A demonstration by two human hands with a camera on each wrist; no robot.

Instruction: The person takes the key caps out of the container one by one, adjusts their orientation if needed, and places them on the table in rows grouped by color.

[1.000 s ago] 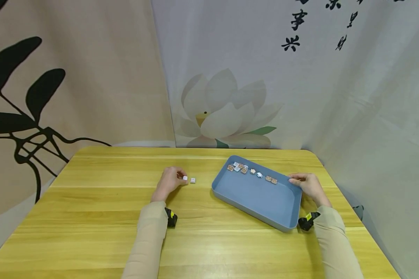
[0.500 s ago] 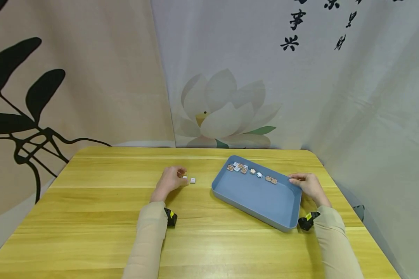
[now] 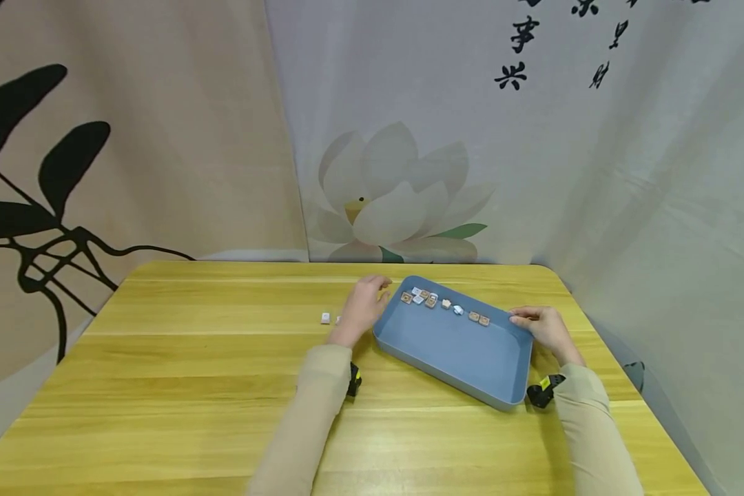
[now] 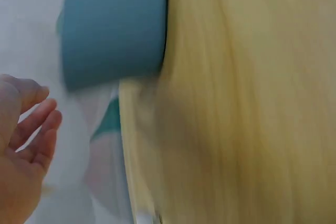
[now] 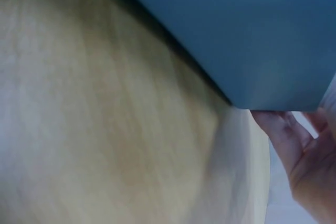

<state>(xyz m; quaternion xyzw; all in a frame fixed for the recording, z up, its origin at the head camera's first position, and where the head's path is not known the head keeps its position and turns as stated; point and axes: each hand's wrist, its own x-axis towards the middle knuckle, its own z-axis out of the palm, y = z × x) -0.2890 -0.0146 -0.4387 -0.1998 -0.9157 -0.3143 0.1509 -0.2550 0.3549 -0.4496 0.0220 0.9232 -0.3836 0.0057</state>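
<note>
A blue-grey rectangular tray (image 3: 446, 351) lies slanted on the table. Along its far side sits a row of small white and tan square pieces (image 3: 430, 301) with faint markings. My right hand (image 3: 548, 331) pinches the tray's wall near its far right corner; the right wrist view shows those fingers (image 5: 281, 132) at the tray's edge. Beside the tray's left end, my left hand (image 3: 361, 306) hovers with loosely bent fingers and nothing visible in it. One small white square piece (image 3: 325, 318) stands on the table left of this hand, and another (image 3: 338, 319) is mostly hidden behind it.
The wooden table (image 3: 161, 386) reaches back to a hanging curtain (image 3: 409, 83) printed with a flower and black characters. A black wrist camera (image 3: 542, 393) sits close to the tray's right end.
My left hand has let go of the white piece, leaving it on the table, and has moved right to the tray's left end. The right hand stays on the tray.
</note>
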